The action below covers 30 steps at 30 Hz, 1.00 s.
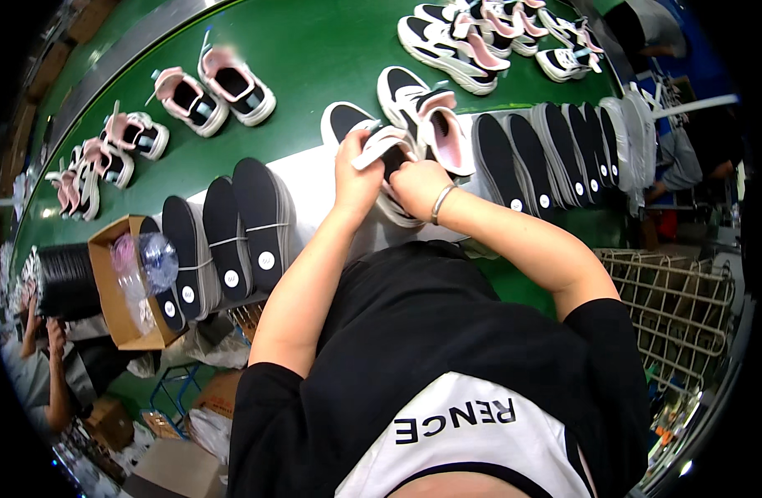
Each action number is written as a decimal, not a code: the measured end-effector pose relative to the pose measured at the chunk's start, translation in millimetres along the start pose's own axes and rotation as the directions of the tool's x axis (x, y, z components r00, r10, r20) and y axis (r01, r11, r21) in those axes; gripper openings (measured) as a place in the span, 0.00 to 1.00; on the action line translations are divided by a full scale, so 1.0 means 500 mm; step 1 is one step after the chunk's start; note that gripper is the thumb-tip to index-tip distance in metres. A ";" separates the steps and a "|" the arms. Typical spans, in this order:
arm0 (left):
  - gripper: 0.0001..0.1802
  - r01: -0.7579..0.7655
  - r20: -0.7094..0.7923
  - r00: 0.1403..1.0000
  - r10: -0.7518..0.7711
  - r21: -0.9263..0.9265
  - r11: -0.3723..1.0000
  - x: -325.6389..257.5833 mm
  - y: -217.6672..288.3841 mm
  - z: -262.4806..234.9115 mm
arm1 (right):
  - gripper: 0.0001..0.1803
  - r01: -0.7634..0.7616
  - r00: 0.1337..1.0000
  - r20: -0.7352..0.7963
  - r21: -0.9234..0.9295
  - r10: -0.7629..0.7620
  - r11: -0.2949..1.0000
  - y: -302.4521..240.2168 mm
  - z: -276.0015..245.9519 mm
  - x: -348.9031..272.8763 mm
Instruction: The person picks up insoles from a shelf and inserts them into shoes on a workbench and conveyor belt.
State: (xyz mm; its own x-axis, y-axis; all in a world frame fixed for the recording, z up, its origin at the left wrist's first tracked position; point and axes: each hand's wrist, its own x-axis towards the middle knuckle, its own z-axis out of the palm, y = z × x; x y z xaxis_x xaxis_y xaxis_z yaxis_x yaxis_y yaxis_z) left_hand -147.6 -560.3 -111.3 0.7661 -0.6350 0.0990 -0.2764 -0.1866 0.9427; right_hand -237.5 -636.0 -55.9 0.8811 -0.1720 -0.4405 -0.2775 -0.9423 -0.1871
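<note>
A black, white and pink sneaker [341, 119] sits in front of me on a white strip of the bench. My left hand [357, 174] is closed on its near side, by the raised white tongue. Curled fingers of my right hand [420, 184], with a silvery bangle on the wrist, reach into the shoe's opening; their tips are hidden inside, and I cannot make out what they grip. Touching this shoe on the right is a matching sneaker [404, 90], its pink-lined collar open toward me.
Stacks of black insoles [262, 220] stand at left, some banded; more insoles [499, 158] lean at right. An open cardboard box [114, 290] holds clear plastic. Several sneakers [240, 87] rest on the green bench [314, 50]. A wire rack [671, 303] is lower right; other people work at both sides.
</note>
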 end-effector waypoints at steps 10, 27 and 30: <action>0.20 0.079 0.088 0.994 -0.067 -0.147 0.986 -0.010 0.003 -0.016 | 0.09 0.051 0.999 -0.005 0.045 -0.051 0.998 0.020 0.030 0.041; 0.17 0.076 0.031 0.997 -0.074 -0.080 0.994 -0.006 -0.005 0.009 | 0.20 0.159 0.963 0.255 -0.287 -0.084 0.945 -0.006 -0.016 0.057; 0.17 0.033 0.026 0.999 -0.034 0.028 0.999 -0.005 -0.003 0.008 | 0.19 0.207 0.932 0.352 -0.333 -0.083 0.920 -0.004 -0.024 0.056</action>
State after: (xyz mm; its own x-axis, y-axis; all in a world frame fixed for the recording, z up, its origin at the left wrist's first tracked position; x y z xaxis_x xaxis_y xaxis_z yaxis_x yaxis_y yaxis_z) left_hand -151.3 -561.4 -114.4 0.7595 -0.6479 0.0584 -0.2668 -0.2284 0.9363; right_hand -207.5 -642.4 -57.3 0.7096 0.0186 -0.7044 0.0552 -0.9980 0.0293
